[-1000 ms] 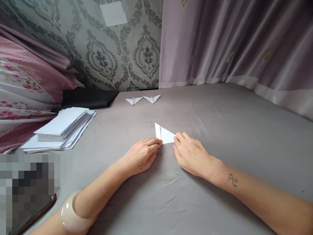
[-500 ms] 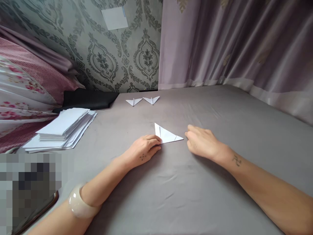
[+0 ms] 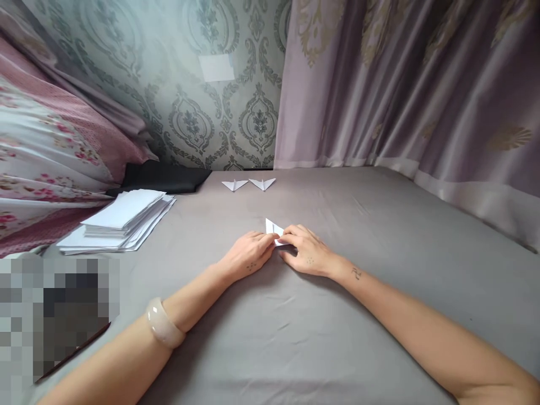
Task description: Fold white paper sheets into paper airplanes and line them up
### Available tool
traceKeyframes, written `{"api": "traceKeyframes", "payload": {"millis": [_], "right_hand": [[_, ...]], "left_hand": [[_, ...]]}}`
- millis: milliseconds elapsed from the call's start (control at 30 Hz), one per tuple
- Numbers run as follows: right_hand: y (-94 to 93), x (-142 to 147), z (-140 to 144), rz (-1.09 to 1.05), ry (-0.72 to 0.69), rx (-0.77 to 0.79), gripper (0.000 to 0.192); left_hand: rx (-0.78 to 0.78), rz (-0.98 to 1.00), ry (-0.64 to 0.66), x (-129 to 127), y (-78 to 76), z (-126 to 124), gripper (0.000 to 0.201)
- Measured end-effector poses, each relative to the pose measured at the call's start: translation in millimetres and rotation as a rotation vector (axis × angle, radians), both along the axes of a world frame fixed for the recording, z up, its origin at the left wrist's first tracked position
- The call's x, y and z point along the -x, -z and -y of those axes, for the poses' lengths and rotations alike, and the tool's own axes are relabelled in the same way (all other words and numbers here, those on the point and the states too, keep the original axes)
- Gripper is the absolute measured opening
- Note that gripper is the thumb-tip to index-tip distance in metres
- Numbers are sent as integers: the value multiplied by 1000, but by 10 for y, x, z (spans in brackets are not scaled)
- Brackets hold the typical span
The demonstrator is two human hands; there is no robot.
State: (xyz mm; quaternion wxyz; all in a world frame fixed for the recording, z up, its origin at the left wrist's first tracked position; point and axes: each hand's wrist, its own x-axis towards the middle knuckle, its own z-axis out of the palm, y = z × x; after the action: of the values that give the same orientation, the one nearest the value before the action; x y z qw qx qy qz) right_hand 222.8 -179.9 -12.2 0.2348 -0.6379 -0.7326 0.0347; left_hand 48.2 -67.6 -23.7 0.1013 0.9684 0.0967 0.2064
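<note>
A small folded white paper lies on the grey cloth in front of me, its pointed corner facing away and its right half hidden under my fingers. My left hand pinches its near left edge. From the right, my right hand closes its fingers on the same paper, thumb tucked below. Both hands almost meet at the paper's near edge. Farther back rest two finished-looking paper planes, side by side with wings spread.
A stack of white paper sheets sits at the left, before a folded black cloth. Below it a blurred-out dark object lies at the lower left. Curtains hang along the right and back, beside a patterned wall.
My right hand has moved left from beside the folded paper onto it, covering its right corner. My left hand stays at the near left edge. The view has tilted up slightly.
</note>
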Motion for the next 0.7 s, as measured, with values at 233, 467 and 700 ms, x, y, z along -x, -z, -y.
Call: {"api": "traceKeyframes", "payload": {"millis": [233,467,700], "right_hand": [[-281,63,-7,-220,3,61,24],[-774,147,166,-956,-25,448,23],[-813,142,192,-1055,1,513,29]], "left_hand": [[774,343,-81,16,-214,127,23],[1462,437,-15,253,-581,407,22],[1631,413,15,258,-599,433,16]]}}
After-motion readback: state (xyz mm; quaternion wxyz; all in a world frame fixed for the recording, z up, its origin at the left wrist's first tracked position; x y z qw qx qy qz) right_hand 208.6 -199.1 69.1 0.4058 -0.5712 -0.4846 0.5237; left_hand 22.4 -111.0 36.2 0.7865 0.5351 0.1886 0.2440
